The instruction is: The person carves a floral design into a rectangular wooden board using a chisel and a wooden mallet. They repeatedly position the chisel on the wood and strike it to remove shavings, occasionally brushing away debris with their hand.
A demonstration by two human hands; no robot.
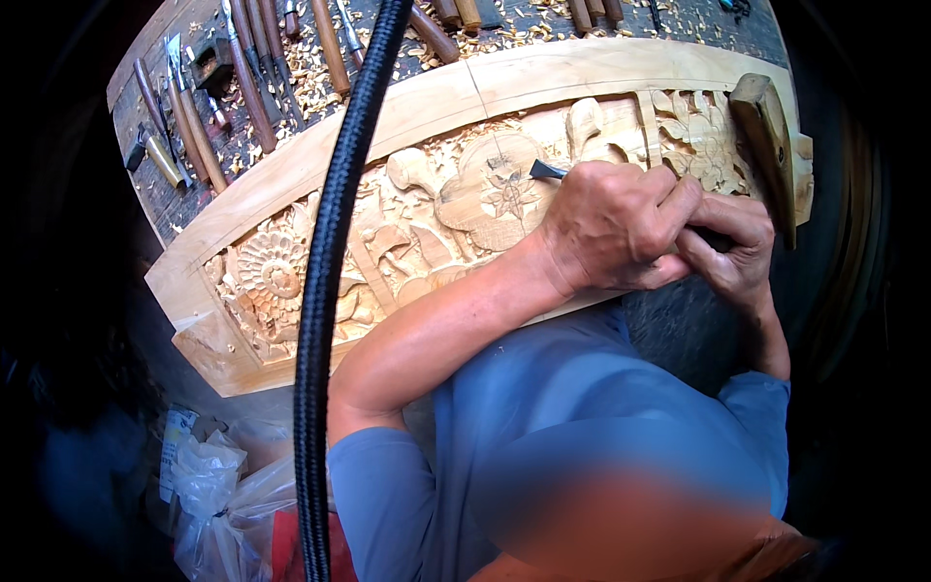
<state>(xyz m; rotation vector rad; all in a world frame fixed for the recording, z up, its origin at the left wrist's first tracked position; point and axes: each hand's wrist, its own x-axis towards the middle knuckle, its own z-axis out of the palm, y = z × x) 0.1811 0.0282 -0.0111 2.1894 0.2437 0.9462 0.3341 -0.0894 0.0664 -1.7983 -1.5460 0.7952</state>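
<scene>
A long pale wooden panel [320, 160] carved with flowers and leaves lies across the bench. My left hand [611, 228] is closed around a chisel [546, 171], whose dark blade tip rests on a pencilled flower in the panel's middle. Just right of it, my right hand [732, 247] grips the same chisel's handle, which is hidden inside both fists. The two hands touch each other above the panel's right half.
A wooden mallet [766, 136] lies on the panel's right end. Several chisels [247, 82] and wood shavings cover the dark bench behind. A black cable [325, 291] hangs down the left of the view. Plastic bags [218, 495] sit on the floor at lower left.
</scene>
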